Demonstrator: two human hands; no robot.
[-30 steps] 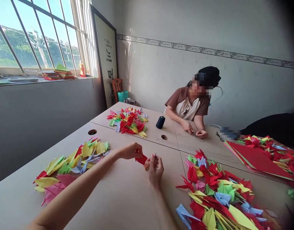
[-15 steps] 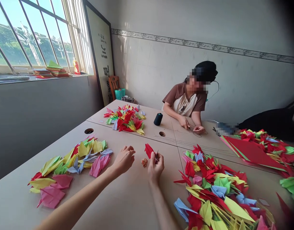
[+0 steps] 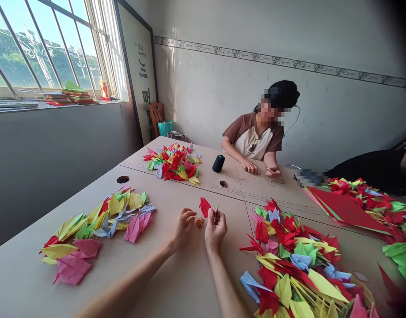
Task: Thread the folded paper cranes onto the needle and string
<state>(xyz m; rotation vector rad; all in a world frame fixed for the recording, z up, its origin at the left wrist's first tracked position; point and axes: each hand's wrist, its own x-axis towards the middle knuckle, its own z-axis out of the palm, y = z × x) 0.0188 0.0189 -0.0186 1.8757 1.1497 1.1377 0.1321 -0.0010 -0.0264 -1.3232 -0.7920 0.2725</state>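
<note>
My right hand (image 3: 215,229) is closed in a pinch on a thin dark needle (image 3: 217,211), its tip pointing up. Against the same fingers stands a red folded paper piece (image 3: 204,206); whether the fingers grip it or it hangs on a thread I cannot tell. A small heap of orange-brown beads (image 3: 199,223) lies on the table between my hands. My left hand (image 3: 183,226) is at the heap's left side, fingers loosely bent and apart, with nothing visible in them. A pile of folded paper pieces (image 3: 136,226) in several colours lies to its left.
More folded paper (image 3: 285,260) covers the table's right side, and another pile (image 3: 176,163) sits farther back. Beyond a cable hole (image 3: 224,184) stands a dark thread cone (image 3: 218,164). A person (image 3: 256,137) across the table handles thread. Red paper sheets (image 3: 345,212) lie at right.
My left hand has moved right, from beside the left paper pile to the beads. My right hand keeps its place with the needle. The person opposite has shifted their hands slightly.
</note>
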